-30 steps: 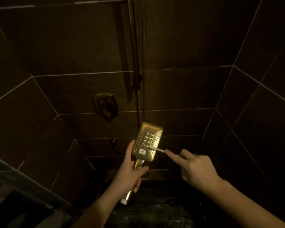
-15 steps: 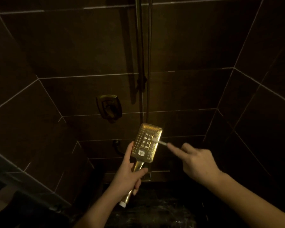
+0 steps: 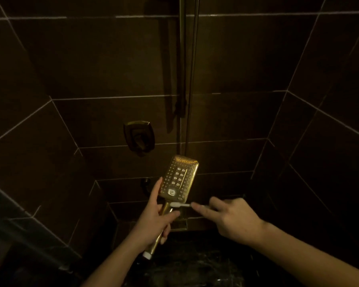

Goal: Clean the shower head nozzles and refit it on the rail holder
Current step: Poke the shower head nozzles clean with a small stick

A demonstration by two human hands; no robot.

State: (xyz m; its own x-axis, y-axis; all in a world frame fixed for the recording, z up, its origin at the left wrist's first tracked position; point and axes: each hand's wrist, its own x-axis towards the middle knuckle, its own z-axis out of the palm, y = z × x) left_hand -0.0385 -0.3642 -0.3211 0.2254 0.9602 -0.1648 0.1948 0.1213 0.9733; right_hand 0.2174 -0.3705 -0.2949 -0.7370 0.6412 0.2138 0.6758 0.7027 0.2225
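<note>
Head view: your brush (image 3: 179, 205) has dropped since a second ago. Back then the white tip was on the nozzle face, right edge, mid-height; now it sits below the face, at the neck where the handle starts, just above your left thumb. So you've swept down off the nozzles. Judging by that, the scrub pass on that side looks done or between strokes; refit not yet started.

Left hand (image 3: 153, 220) grips the gold shower head (image 3: 179, 177) by its handle, fingers wrapped round it, index finger straight up along the head's left edge. Face points toward you, tilted slightly right. Right hand (image 3: 228, 218) pinches the brush stem, index finger stretched out along it, other fingers curled; it's just right of the left grip, not touching it.

No surface here. Room: dark tiled shower corner, pale grout lines. Rail (image 3: 182, 69) and hose (image 3: 193, 69) run up the wall well above the grip; the holder on it is hard to make out. Gold valve plate (image 3: 139, 137) is up-left of the head. Wet dark floor (image 3: 195, 268) below.
</note>
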